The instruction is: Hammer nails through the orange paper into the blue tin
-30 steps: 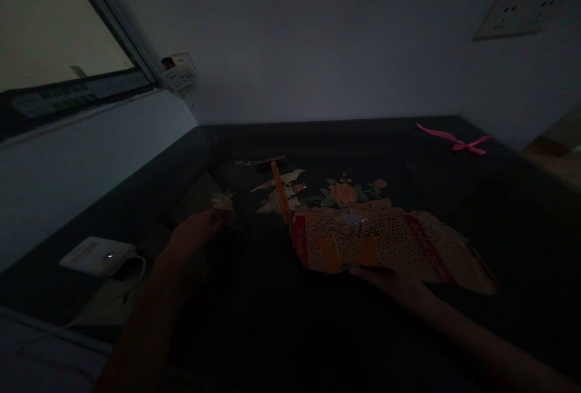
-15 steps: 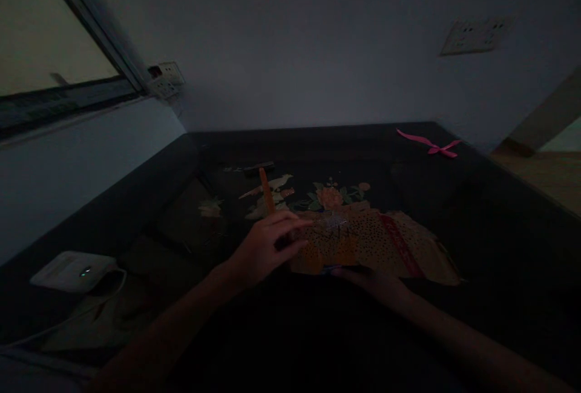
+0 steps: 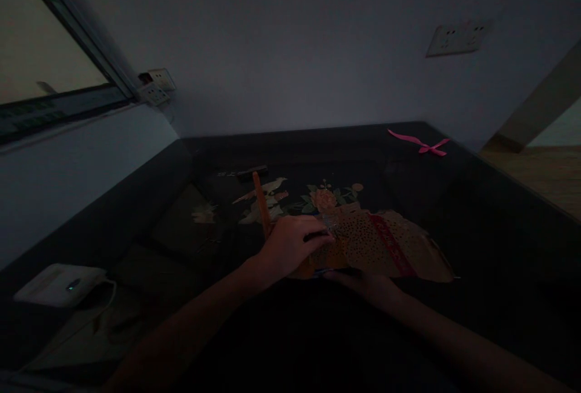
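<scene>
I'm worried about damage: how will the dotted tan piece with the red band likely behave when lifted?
The dotted tan piece is probably light for its size, since it looks thin. Its broad, flattish shape suggests it won't roll. The uneven right edge hints it might bend or tear, though dim light hides its material.

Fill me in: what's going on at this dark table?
A person's left hand is over the left part of a brown speckled sheet with a red band; the right hand is at its near edge. It's too dark to judge either grip. An orange stick is just beyond the left hand, and a pink ribbon lies near the far right corner.
</scene>
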`<control>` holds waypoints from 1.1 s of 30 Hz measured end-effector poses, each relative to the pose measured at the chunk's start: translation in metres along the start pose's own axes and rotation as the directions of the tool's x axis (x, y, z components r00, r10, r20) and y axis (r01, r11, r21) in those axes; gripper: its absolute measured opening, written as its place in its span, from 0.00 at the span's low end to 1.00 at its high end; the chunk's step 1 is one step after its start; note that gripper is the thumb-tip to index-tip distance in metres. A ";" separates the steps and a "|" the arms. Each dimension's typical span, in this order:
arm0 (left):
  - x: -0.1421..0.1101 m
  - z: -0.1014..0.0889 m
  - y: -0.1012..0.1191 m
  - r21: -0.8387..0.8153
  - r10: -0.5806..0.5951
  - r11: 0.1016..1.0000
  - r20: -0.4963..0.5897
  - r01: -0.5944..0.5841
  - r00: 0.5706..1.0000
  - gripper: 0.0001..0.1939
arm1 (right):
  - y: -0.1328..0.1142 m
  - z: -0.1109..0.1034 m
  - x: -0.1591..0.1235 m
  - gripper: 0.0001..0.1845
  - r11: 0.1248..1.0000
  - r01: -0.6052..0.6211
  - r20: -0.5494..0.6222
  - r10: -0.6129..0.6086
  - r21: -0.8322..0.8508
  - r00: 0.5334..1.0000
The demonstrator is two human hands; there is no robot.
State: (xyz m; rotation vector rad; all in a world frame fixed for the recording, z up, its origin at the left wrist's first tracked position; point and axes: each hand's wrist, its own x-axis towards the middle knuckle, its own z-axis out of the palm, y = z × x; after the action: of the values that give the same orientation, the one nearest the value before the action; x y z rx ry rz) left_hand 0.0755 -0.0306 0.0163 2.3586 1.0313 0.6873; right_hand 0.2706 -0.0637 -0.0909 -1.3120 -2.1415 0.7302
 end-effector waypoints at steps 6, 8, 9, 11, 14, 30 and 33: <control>-0.003 -0.006 0.007 0.017 0.022 1.000 -0.081 -0.020 0.996 0.10 | 0.003 -0.002 -0.002 0.17 0.999 0.012 0.011 -0.012 -0.033 1.000; -0.009 -0.016 0.006 0.012 0.023 1.000 -0.159 -0.022 0.987 0.11 | 0.002 -0.004 -0.002 0.14 0.999 0.025 0.015 -0.024 -0.048 1.000; -0.014 -0.023 0.003 0.025 0.012 1.000 -0.204 -0.007 0.979 0.11 | 0.002 -0.005 -0.003 0.12 0.998 0.035 0.022 -0.034 -0.055 0.999; -0.028 -0.039 -0.009 0.087 -0.045 0.994 -0.288 0.073 0.957 0.12 | 0.004 -0.005 -0.004 0.11 0.996 0.063 0.042 -0.060 -0.066 0.997; -0.061 -0.063 -0.038 0.257 -0.162 0.928 -0.373 0.270 0.913 0.14 | 0.012 -0.004 -0.005 0.13 0.992 0.101 0.076 -0.095 -0.079 0.993; -0.177 -0.071 -0.124 0.497 -0.497 0.701 -0.176 0.513 0.850 0.14 | 0.034 0.000 -0.010 0.16 0.981 0.139 0.108 -0.124 -0.138 0.986; -0.193 -0.070 -0.129 0.480 -0.421 0.726 -0.257 0.493 0.870 0.16 | 0.036 -0.002 -0.010 0.15 0.979 0.148 0.119 -0.132 -0.138 0.984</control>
State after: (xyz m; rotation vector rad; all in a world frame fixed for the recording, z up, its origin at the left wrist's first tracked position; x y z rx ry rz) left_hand -0.1498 -0.0853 -0.0556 2.3386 2.0036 0.3921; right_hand 0.2985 -0.0582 -0.1148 -1.2020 -2.3871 0.6096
